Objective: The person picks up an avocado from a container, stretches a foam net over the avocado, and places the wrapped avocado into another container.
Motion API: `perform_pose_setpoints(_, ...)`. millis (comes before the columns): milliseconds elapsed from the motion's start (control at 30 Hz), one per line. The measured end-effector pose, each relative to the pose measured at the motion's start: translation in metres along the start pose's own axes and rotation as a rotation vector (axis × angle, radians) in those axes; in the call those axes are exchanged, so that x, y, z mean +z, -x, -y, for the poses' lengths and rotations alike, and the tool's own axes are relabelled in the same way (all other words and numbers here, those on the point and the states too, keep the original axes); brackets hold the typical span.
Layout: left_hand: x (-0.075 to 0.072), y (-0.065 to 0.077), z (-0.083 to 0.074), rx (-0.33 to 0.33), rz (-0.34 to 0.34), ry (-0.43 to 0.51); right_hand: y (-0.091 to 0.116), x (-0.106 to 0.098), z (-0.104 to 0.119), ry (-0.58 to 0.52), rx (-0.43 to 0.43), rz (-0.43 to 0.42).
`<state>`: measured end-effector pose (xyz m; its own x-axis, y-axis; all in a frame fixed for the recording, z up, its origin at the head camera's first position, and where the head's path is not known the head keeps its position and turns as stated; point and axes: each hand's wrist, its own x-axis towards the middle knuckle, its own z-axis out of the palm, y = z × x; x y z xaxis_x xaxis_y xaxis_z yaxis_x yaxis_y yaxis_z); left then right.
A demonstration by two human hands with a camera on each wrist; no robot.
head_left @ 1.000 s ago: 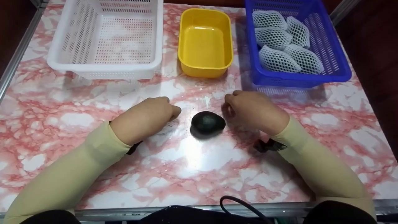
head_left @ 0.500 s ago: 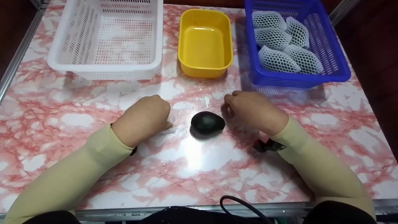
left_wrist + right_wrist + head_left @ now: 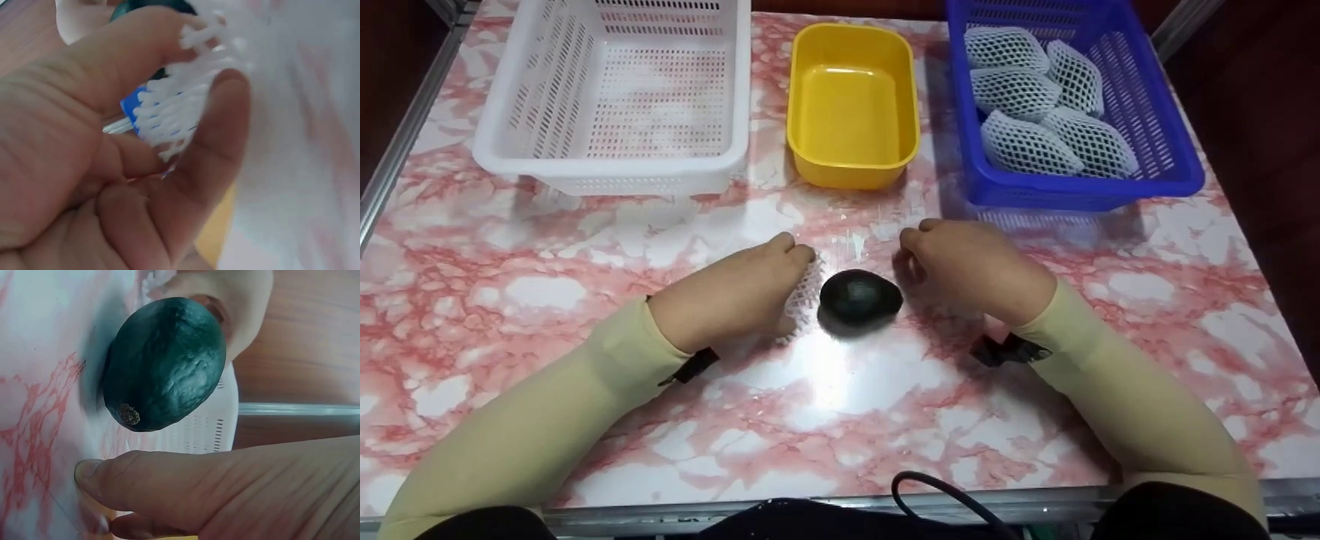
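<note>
A dark green avocado (image 3: 860, 298) lies on its side on the table between both hands. My left hand (image 3: 731, 291) holds a white foam net sleeve (image 3: 804, 296) just left of the avocado's rounded end. In the left wrist view, the net (image 3: 171, 107) is stretched between thumb and fingers, with the avocado partly hidden behind the hand. My right hand (image 3: 979, 262) rests at the avocado's narrow end, fingers loosely bent and holding nothing. The right wrist view shows the avocado's stem scar (image 3: 129, 414) facing this hand, with a gap between them.
A white perforated basket (image 3: 615, 163) stands at the back left. Next to it is a yellow tub (image 3: 851, 176). At the back right, a blue basket (image 3: 1050, 191) contains several net-wrapped avocados (image 3: 1027, 142). A black cable (image 3: 941, 487) loops over the table's front edge.
My left hand first drew back a little, then moved right toward the avocado, its fingers spreading and the foam net coming into view. The right hand and avocado stay in place.
</note>
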<state>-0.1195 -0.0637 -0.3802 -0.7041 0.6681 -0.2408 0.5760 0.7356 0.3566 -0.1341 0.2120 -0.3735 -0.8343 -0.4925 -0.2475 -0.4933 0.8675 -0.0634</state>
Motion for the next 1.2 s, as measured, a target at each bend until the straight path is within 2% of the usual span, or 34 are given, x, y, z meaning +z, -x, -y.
perform_pose_setpoints(233, 0.005, -0.013, -0.004, -0.008, 0.032, 0.199, 0.01, -0.014, -0.006, -0.141, -0.124, -0.065)
perform_pose_setpoints(367, 0.006, -0.018, -0.005, -0.045, 0.028, 0.286, 0.015, -0.022, -0.006, -0.271, -0.228, -0.043)
perform_pose_setpoints(433, 0.008, -0.018, -0.004, -0.065, 0.023, 0.286, 0.015, -0.019, -0.002, -0.301, -0.254, 0.002)
perform_pose_setpoints(500, 0.012, -0.019, -0.004, -0.078, 0.013, 0.254, 0.011, -0.012, 0.003, -0.286, -0.272, 0.034)
perform_pose_setpoints(600, 0.017, -0.017, -0.002, -0.101, -0.004, 0.214, 0.005, -0.001, 0.012, -0.235, -0.265, 0.033)
perform_pose_setpoints(700, 0.019, -0.016, -0.002, -0.117, -0.013, 0.201, 0.001, 0.003, 0.013, -0.212, -0.282, 0.0)
perform_pose_setpoints(800, 0.019, -0.016, -0.002, -0.116, -0.023, 0.205, 0.005, -0.003, 0.008, -0.238, -0.291, -0.043)
perform_pose_setpoints(933, 0.021, -0.017, -0.002, -0.094, -0.07, 0.21, 0.01, -0.013, 0.006, -0.319, -0.29, -0.178)
perform_pose_setpoints(1033, 0.021, -0.018, -0.002, -0.064, -0.107, 0.224, 0.01, -0.011, 0.012, -0.323, -0.315, -0.269)
perform_pose_setpoints(1100, 0.021, -0.018, -0.001, -0.053, -0.112, 0.238, 0.007, -0.007, 0.017, -0.294, -0.328, -0.284)
perform_pose_setpoints(1200, 0.019, -0.019, 0.0, -0.069, -0.087, 0.252, 0.004, -0.001, 0.021, -0.221, -0.32, -0.256)
